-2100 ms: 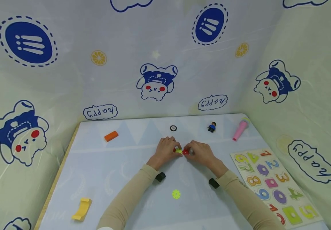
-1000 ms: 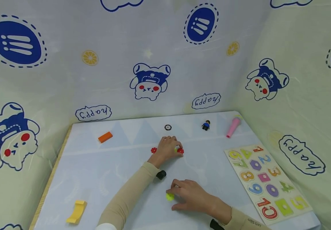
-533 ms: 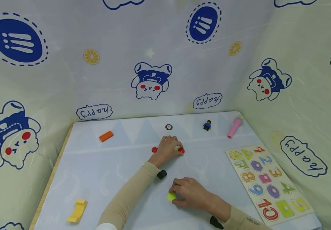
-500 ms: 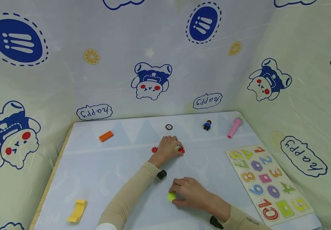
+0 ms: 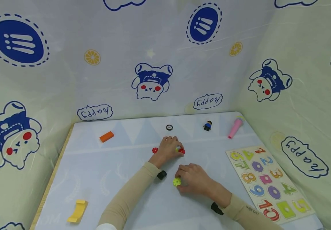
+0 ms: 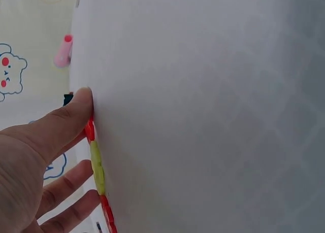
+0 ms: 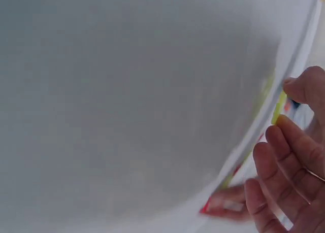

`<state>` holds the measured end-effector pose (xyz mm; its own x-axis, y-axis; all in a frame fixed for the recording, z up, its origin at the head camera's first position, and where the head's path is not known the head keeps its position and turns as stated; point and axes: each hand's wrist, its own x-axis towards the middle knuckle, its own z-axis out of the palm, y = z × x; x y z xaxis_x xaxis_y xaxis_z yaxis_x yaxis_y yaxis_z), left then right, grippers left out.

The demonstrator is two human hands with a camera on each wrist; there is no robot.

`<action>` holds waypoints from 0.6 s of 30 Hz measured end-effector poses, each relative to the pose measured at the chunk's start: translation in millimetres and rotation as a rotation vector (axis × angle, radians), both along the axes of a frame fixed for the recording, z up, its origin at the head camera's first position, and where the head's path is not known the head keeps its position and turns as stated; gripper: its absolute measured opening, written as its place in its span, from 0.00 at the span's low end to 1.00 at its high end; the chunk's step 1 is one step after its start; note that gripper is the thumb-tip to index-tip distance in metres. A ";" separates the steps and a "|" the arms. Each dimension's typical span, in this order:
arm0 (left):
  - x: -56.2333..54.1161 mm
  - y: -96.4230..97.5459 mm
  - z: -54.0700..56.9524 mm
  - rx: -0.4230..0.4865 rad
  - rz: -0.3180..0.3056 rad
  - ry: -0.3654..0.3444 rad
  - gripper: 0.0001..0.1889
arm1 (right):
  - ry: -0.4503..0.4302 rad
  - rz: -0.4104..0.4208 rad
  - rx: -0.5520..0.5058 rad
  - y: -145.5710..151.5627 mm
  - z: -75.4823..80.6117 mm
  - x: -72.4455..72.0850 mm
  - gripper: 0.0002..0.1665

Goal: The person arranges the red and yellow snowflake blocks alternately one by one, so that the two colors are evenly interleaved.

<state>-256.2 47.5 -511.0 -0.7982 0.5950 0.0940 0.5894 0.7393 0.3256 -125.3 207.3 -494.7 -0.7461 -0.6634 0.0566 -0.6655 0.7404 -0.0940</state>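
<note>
In the head view my left hand lies at mid-table over a row of flat, notched plastic discs. Its thumb and a finger hold the red disc at the row's right end. A yellow-green disc joins on in the left wrist view, followed by another red disc. The far-left red disc shows beside the left wrist; the hand hides the row's middle. Nearer the front, my right hand pinches a separate yellow-green notched disc between thumb and fingertips, apart from the row.
Behind the hands lie an orange block, a black-and-white round token, a toy figure and a pink toy microphone. A number puzzle board is at the right. A curved yellow block sits front left.
My right hand left the row of discs, came forward to the loose yellow-green disc and pinched it. Now it carries that disc back toward the row. My left hand stays at the row.
</note>
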 end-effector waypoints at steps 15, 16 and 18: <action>-0.9 0.5 0.2 -0.017 0.000 -0.007 0.13 | -0.056 -0.306 -0.033 45.8 1.4 -80.1 0.19; -0.4 0.3 0.1 -0.010 0.001 -0.009 0.13 | -0.068 -0.316 -0.041 47.0 0.0 -83.1 0.18; 0.0 0.0 -0.9 -0.002 0.005 -0.014 0.13 | -0.087 -0.333 -0.061 49.1 -3.1 -87.7 0.18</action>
<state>-256.3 47.5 -511.9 -0.8025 0.5910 0.0817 0.5810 0.7429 0.3325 -212.9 256.4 -497.8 -0.9249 -0.3799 0.0153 -0.3757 0.9069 -0.1909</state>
